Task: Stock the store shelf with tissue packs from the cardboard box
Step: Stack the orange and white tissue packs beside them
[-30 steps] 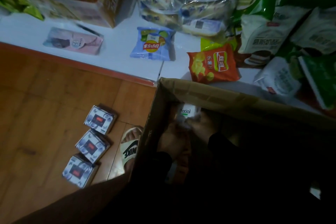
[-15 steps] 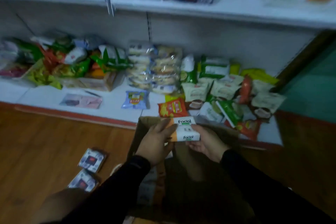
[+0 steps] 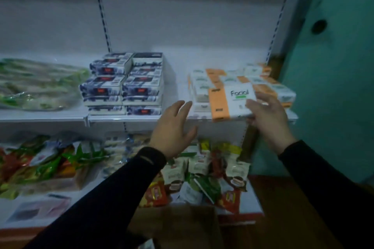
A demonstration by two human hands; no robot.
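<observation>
While held at its right end by the right hand (image 3: 267, 116), fingers (image 3: 255, 105) curled over top, tissue pack (image 3: 232, 101) at shelf (image 3: 141, 117) edge beside stacked packs (image 3: 204, 83). Left hand (image 3: 172, 129) apart, fingers spread wide, holding nothing.

The tissue pack (image 3: 232, 100) gripped by the right hand (image 3: 267, 115) is white with an orange band, black "Facial" lettering and a small green mark; the stacked packs (image 3: 269, 85) behind it on the white shelf (image 3: 40, 116) match. The boxes (image 3: 123, 83) mid-shelf are dark blue and white, patterned, with red labels. Both sleeves (image 3: 113, 194) are black; the wall (image 3: 340, 87) is teal.
</observation>
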